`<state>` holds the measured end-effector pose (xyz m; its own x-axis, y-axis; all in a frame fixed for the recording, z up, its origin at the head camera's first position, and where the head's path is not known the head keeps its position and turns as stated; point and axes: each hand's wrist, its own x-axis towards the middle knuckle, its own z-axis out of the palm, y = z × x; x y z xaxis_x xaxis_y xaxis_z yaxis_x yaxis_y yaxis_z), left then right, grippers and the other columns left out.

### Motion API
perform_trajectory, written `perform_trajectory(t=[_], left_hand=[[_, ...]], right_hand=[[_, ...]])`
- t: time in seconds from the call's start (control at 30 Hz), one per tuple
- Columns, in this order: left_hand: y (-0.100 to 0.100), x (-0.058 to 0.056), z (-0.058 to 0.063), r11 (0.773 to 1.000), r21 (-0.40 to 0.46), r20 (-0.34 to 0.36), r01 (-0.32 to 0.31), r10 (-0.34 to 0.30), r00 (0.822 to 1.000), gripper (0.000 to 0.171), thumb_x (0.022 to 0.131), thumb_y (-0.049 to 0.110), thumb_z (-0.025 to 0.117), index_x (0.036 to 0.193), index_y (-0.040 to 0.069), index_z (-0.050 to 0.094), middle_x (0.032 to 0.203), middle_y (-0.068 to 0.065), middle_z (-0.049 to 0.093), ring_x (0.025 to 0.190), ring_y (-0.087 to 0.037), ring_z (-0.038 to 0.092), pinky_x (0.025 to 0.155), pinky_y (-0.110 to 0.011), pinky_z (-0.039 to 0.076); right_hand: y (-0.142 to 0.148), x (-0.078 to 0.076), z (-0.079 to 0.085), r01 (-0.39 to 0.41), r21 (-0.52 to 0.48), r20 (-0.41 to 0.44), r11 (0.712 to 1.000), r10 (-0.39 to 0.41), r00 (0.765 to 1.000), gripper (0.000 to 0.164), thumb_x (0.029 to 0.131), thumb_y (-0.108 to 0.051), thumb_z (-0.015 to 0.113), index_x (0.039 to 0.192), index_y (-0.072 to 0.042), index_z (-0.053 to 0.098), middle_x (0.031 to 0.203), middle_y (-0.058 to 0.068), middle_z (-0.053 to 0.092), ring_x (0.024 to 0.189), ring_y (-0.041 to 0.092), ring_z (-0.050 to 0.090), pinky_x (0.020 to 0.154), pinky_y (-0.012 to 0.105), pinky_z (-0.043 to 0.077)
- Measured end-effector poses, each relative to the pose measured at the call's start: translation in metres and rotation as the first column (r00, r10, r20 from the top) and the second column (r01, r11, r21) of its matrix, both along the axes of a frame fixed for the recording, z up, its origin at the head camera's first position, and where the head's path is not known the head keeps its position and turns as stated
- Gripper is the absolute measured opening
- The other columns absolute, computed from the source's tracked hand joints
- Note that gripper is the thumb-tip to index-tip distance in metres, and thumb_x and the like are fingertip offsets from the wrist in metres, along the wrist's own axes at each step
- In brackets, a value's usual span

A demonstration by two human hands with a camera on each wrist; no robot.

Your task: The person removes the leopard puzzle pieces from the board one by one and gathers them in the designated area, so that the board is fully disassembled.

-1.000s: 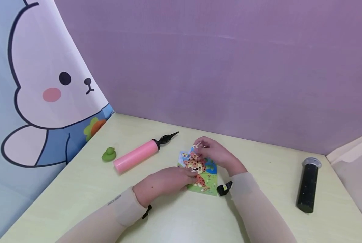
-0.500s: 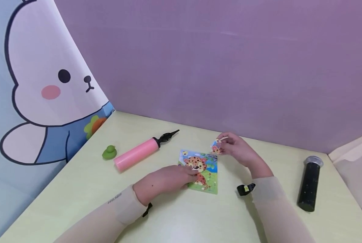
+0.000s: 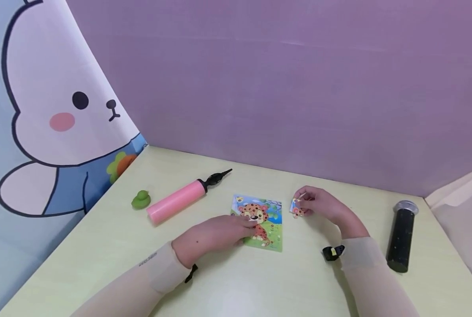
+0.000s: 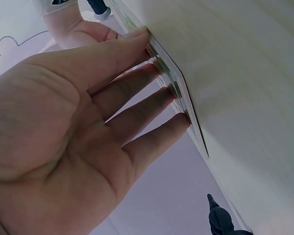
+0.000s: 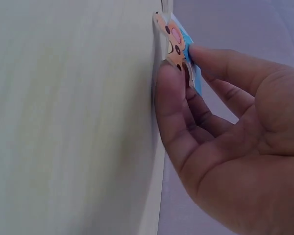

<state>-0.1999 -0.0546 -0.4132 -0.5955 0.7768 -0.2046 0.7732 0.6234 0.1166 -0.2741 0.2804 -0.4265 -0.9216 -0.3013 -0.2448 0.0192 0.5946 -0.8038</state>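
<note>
A small jigsaw board (image 3: 273, 240) with a cartoon leopard on green and blue lies at the middle of the table. My left hand (image 3: 216, 235) rests on its left side, fingers stretched over the picture. In the left wrist view, the fingertips and thumb touch along the board's edge (image 4: 188, 98). Right of the board, my right hand (image 3: 323, 207) pinches a small puzzle piece (image 3: 295, 208) between thumb and fingers, low over the table. The right wrist view shows the piece (image 5: 175, 44) with an orange animal face and blue parts, tilted on edge.
A pink hand pump (image 3: 178, 202) with a black nozzle lies behind the left hand. Left of it sits a green rubber duck (image 3: 141, 200). A black cylinder with a silver top (image 3: 400, 237) lies at the right. The purple wall (image 3: 283, 97) closes off the back.
My right hand has lifted the puzzle piece away from the board's top, carried it right, then lowered it beside the board. My left hand stays on the board.
</note>
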Motion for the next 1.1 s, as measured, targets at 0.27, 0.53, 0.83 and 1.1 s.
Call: perform_trajectory(t=[0.27,0.53,0.83,1.1], left_hand=[[0.001,-0.001,-0.001,1.0,-0.004,0.006,-0.015,0.015,1.0,0.049,0.109,0.019,0.062,0.157,0.025,0.056,0.17,0.004,0.047,0.16,-0.019,0.043,0.132,-0.039,0.04],[0.001,0.0,-0.001,1.0,-0.016,-0.001,-0.013,0.013,1.0,0.048,0.109,0.02,0.063,0.156,0.026,0.057,0.17,0.005,0.047,0.16,-0.019,0.043,0.131,-0.039,0.041],[0.001,0.0,-0.001,1.0,-0.015,0.016,-0.027,0.027,1.0,0.049,0.109,0.021,0.063,0.157,0.027,0.056,0.17,0.006,0.046,0.16,-0.018,0.042,0.131,-0.039,0.04],[0.001,-0.001,-0.003,1.0,0.004,0.02,-0.023,0.023,1.0,0.048,0.108,0.019,0.064,0.155,0.025,0.058,0.169,0.005,0.048,0.16,-0.019,0.043,0.131,-0.039,0.041]], right_hand=[[0.002,-0.003,0.001,-0.045,0.074,-0.025,0.996,0.047,0.999,0.022,0.104,-0.019,0.069,0.121,-0.006,0.069,0.102,0.007,0.06,0.089,0.021,0.055,0.076,0.029,0.052],[0.002,-0.006,-0.001,-0.055,0.127,-0.019,0.99,0.058,0.998,0.023,0.105,-0.023,0.068,0.123,-0.009,0.072,0.112,0.008,0.067,0.099,0.022,0.057,0.085,0.032,0.052],[-0.002,-0.007,0.002,-0.03,0.191,-0.094,0.981,0.049,0.994,0.026,0.109,-0.028,0.062,0.128,-0.011,0.069,0.12,0.011,0.064,0.109,0.026,0.057,0.089,0.034,0.05],[-0.02,-0.009,0.01,0.034,0.207,-0.179,0.978,0.004,0.984,0.031,0.108,-0.03,0.062,0.131,-0.011,0.067,0.119,0.012,0.064,0.106,0.027,0.06,0.084,0.032,0.052]])
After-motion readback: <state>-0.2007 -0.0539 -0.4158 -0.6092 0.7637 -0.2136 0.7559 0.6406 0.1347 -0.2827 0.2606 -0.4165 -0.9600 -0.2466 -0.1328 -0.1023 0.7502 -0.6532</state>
